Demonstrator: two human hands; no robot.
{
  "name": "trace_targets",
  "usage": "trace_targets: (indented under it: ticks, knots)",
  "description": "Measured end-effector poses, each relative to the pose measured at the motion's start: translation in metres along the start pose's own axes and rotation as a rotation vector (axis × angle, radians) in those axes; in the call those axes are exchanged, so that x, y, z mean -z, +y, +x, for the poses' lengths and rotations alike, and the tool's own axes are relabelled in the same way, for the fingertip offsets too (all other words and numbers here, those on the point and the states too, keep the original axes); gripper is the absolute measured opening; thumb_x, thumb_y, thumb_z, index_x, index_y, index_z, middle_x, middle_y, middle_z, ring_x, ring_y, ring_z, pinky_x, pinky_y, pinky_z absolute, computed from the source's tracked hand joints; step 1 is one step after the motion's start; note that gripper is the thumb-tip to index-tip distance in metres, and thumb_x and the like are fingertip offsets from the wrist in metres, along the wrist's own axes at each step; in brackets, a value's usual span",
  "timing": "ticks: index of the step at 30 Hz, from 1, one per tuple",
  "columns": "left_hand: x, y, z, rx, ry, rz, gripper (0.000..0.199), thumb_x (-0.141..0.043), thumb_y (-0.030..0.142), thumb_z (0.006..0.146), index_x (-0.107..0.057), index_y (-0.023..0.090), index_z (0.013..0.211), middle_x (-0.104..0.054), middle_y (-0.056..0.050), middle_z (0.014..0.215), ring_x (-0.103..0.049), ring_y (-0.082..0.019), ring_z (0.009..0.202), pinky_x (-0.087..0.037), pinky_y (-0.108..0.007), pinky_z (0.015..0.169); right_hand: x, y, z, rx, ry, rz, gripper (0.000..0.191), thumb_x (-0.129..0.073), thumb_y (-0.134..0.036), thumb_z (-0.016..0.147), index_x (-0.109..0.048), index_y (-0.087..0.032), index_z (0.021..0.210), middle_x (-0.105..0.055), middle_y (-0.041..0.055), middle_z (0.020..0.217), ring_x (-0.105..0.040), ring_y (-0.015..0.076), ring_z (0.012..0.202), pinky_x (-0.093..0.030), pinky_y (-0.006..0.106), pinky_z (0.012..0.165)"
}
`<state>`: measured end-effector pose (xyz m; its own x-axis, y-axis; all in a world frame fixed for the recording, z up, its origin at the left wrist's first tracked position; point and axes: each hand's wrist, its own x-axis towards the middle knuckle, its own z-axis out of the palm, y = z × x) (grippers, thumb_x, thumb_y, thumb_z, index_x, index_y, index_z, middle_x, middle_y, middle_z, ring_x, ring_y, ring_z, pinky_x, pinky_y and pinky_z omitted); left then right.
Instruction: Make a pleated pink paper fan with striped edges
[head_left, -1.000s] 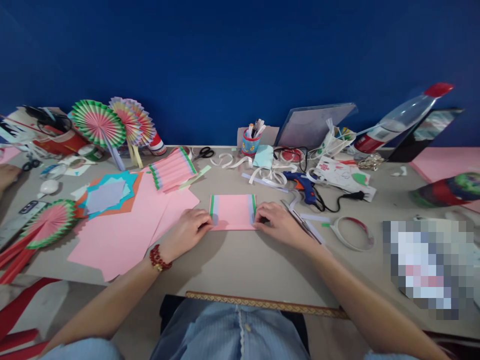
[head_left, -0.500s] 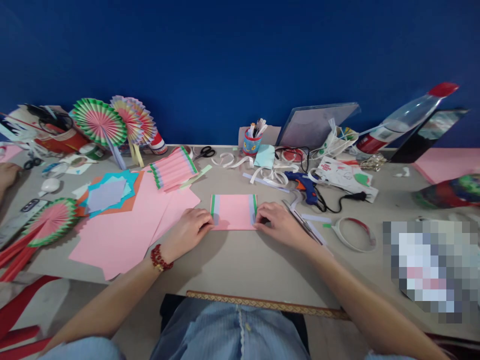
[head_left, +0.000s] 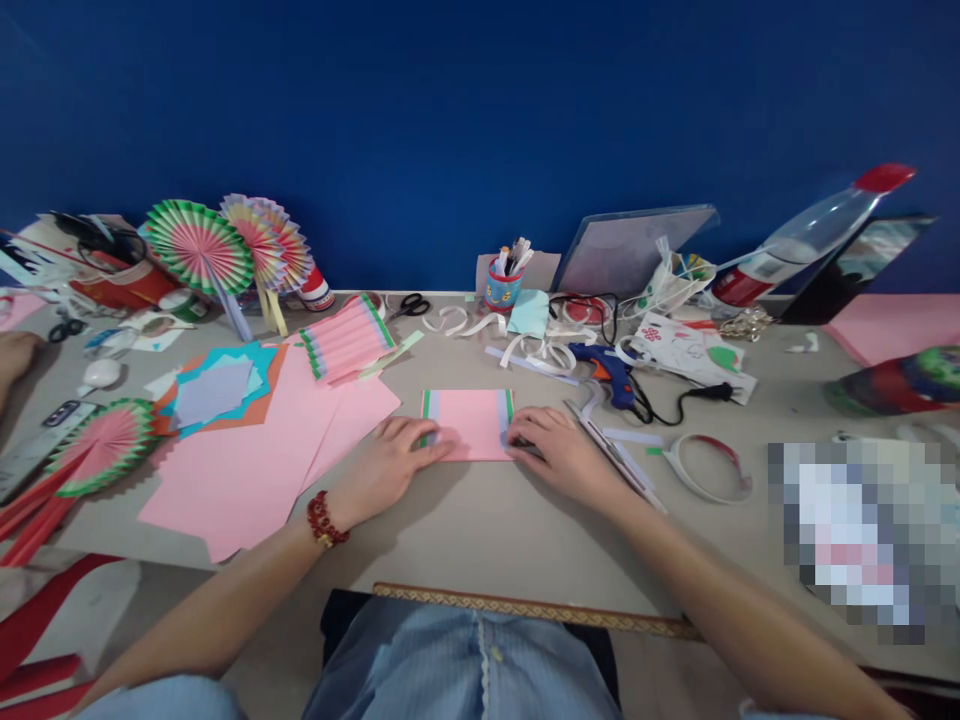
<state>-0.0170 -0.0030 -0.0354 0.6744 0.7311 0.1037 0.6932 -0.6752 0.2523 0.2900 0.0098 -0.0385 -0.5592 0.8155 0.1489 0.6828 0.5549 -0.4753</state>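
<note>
In front of me a pink rectangle of paper (head_left: 474, 424) lies flat on the table, with lilac and green strips along its left and right ends. My left hand (head_left: 399, 455) rests at its left end, thumb stretched over the pink surface and fingers apart. At the opposite end my right hand (head_left: 555, 450) lies with bent, slightly spread fingers touching the lower right corner. Neither hand lifts the sheet. Just beyond the right hand is a long metallic tool (head_left: 611, 450), partly hidden by the forearm.
Left are pink sheets (head_left: 240, 480), a pleated pink strip (head_left: 349, 340) and round paper fans (head_left: 201, 245). A glue gun (head_left: 611, 372), white curled strips (head_left: 540, 352), a tape-like ring (head_left: 709, 468) and a plastic bottle (head_left: 810, 235) lie right. Another person's hand (head_left: 16, 358) shows far left.
My left hand has loosened and its thumb has slid inward over the paper. The right hand's fingers have spread slightly. The paper stays in place.
</note>
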Motion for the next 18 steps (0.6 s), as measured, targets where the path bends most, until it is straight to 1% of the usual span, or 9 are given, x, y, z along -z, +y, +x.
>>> trace_targets:
  ticks: [2, 3, 5, 7, 9, 12, 15, 18]
  knots:
    - [0.000, 0.000, 0.002, -0.083, -0.043, 0.047, 0.069, -0.045, 0.000, 0.086, -0.047, 0.041, 0.141, -0.041, -0.004, 0.152, -0.040, -0.029, 0.132, -0.029, -0.050, 0.110, -0.003, 0.000, -0.003, 0.042, 0.012, -0.053, 0.019, -0.054, -0.023, 0.095, -0.067, -0.026, 0.107, -0.062, 0.0090, 0.120, -0.054, 0.0264, 0.110, -0.038, 0.042, 0.095]
    - [0.000, -0.001, 0.003, -0.108, -0.064, 0.065, 0.076, -0.046, -0.002, 0.083, -0.043, 0.044, 0.144, -0.035, -0.002, 0.157, -0.036, -0.030, 0.137, -0.025, -0.053, 0.112, -0.005, -0.001, -0.004, 0.064, 0.015, -0.092, 0.023, -0.052, -0.020, 0.095, -0.067, -0.028, 0.111, -0.062, 0.0088, 0.124, -0.052, 0.0270, 0.112, -0.037, 0.044, 0.097]
    - [0.000, -0.001, 0.004, -0.128, -0.105, 0.095, 0.083, -0.045, -0.004, 0.081, -0.036, 0.045, 0.147, -0.026, 0.000, 0.162, -0.028, -0.031, 0.143, -0.020, -0.056, 0.114, -0.007, -0.003, -0.006, 0.106, 0.010, -0.186, 0.034, -0.051, -0.014, 0.094, -0.066, -0.033, 0.119, -0.061, 0.0074, 0.129, -0.050, 0.0277, 0.115, -0.035, 0.046, 0.099]
    - [0.002, -0.001, 0.005, -0.137, -0.137, 0.123, 0.085, -0.044, -0.004, 0.081, -0.031, 0.045, 0.150, -0.023, 0.000, 0.163, -0.023, -0.032, 0.146, -0.018, -0.058, 0.115, -0.007, -0.006, -0.007, 0.163, -0.013, -0.268, 0.042, -0.051, -0.013, 0.095, -0.062, -0.038, 0.126, -0.060, 0.0057, 0.131, -0.051, 0.0273, 0.114, -0.035, 0.046, 0.098]
    - [0.004, 0.000, 0.005, -0.149, -0.160, 0.153, 0.082, -0.043, -0.002, 0.084, -0.029, 0.043, 0.151, -0.021, 0.001, 0.164, -0.019, -0.032, 0.148, -0.016, -0.061, 0.115, -0.007, -0.011, -0.008, 0.225, -0.045, -0.321, 0.040, -0.052, -0.016, 0.097, -0.060, -0.039, 0.129, -0.062, 0.0048, 0.130, -0.052, 0.0264, 0.110, -0.037, 0.045, 0.097]
    - [0.010, 0.003, 0.007, -0.178, -0.168, 0.203, 0.075, -0.042, 0.001, 0.089, -0.029, 0.041, 0.151, -0.023, 0.001, 0.163, -0.016, -0.032, 0.150, -0.014, -0.065, 0.115, -0.008, -0.021, -0.008, 0.287, -0.063, -0.369, 0.034, -0.055, -0.018, 0.097, -0.063, -0.033, 0.127, -0.066, 0.0054, 0.123, -0.054, 0.0247, 0.104, -0.039, 0.043, 0.096]
    - [0.016, 0.009, 0.012, -0.212, -0.161, 0.251, 0.064, -0.043, 0.008, 0.094, -0.035, 0.040, 0.149, -0.025, 0.000, 0.163, -0.018, -0.032, 0.150, -0.011, -0.068, 0.115, -0.013, -0.030, -0.009, 0.296, -0.021, -0.422, 0.029, -0.058, -0.016, 0.095, -0.066, -0.024, 0.122, -0.069, 0.0073, 0.111, -0.055, 0.0235, 0.099, -0.041, 0.041, 0.094]
    - [0.018, 0.015, 0.015, -0.238, -0.152, 0.267, 0.049, -0.042, 0.019, 0.099, -0.044, 0.034, 0.145, -0.034, -0.001, 0.159, -0.019, -0.029, 0.150, -0.004, -0.065, 0.118, -0.017, -0.035, -0.010, 0.293, 0.029, -0.478, 0.022, -0.060, -0.017, 0.094, -0.070, -0.019, 0.113, -0.070, 0.0072, 0.106, -0.056, 0.0230, 0.095, -0.042, 0.039, 0.093]
